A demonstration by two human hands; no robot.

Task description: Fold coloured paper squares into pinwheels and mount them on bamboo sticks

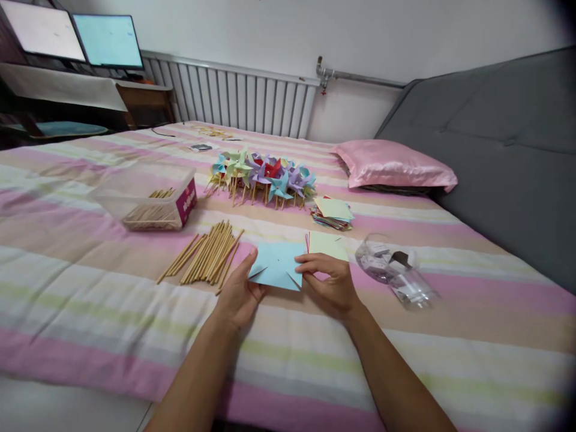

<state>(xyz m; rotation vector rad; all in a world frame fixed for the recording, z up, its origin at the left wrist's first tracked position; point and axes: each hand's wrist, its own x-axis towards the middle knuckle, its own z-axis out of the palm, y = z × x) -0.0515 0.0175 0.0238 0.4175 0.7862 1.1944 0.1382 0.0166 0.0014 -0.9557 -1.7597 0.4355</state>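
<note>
A square of light blue paper (278, 264) is held up between my two hands, with slits cut in from its corners and a small dot near its centre. My left hand (239, 291) grips its left edge, thumb on top. At the right edge, my right hand (330, 282) pinches the paper between thumb and fingers. Just behind the right hand lie pale green paper squares (327, 245), partly covered by it. Left of my left hand is a loose pile of thin wooden sticks (209, 252).
Finished paper pinwheels (265, 174) stand grouped farther back on the striped bed (112, 306). A stack of coloured paper (333, 211) lies right of them. A clear plastic box (153, 204) holds more sticks. Clear plastic containers (396, 267) sit at right, near a pink pillow (396, 163).
</note>
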